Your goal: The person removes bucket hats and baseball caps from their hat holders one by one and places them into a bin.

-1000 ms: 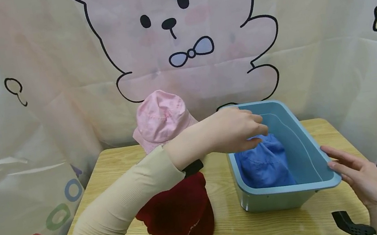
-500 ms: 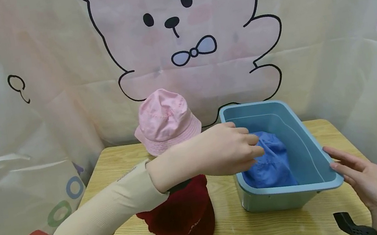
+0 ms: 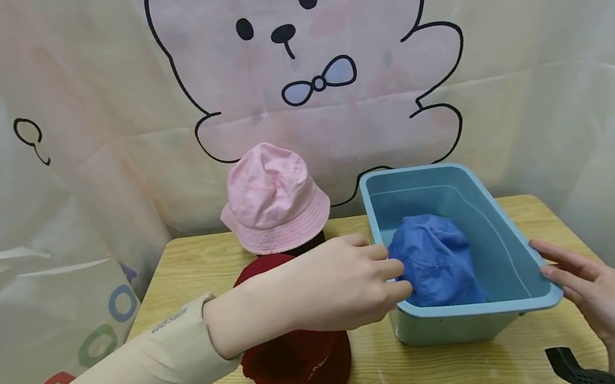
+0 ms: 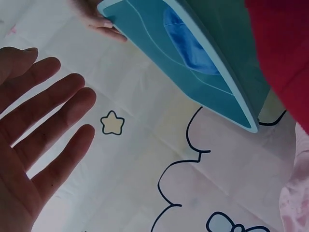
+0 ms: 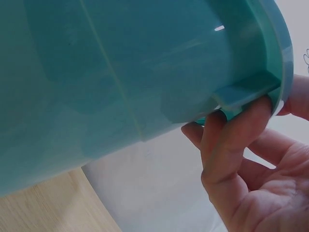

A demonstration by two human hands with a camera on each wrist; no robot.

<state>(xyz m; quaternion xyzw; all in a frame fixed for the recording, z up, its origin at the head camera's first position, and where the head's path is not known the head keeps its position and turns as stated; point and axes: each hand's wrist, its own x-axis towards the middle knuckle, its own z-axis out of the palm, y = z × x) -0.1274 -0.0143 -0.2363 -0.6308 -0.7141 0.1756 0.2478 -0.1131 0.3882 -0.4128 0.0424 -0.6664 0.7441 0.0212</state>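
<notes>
My left hand (image 3: 352, 285) holds nothing and hovers over the red cap (image 3: 306, 373), its fingertips overlapping the bin's near left rim in the head view. Its fingers are spread and loosely straight in the left wrist view. A blue bucket hat (image 3: 436, 262) lies inside the blue plastic bin (image 3: 482, 305), towards the near left side. At the bin's near right corner, my right hand (image 3: 598, 293) grips the rim; the right wrist view shows the fingers (image 5: 236, 135) curled under the lip and the thumb outside. The left forearm hides part of the red cap.
A pink bucket hat (image 3: 275, 197) sits at the back of the wooden table (image 3: 198, 263), with something dark under its brim. A printed cloth (image 3: 538, 81) with a cartoon bear hangs behind. A black bracket (image 3: 577, 371) is by the right wrist.
My left hand has drawn back from above the bin, leftwards and nearer to me, uncovering the blue hat and the pink hat. The right hand stays on the bin's rim.
</notes>
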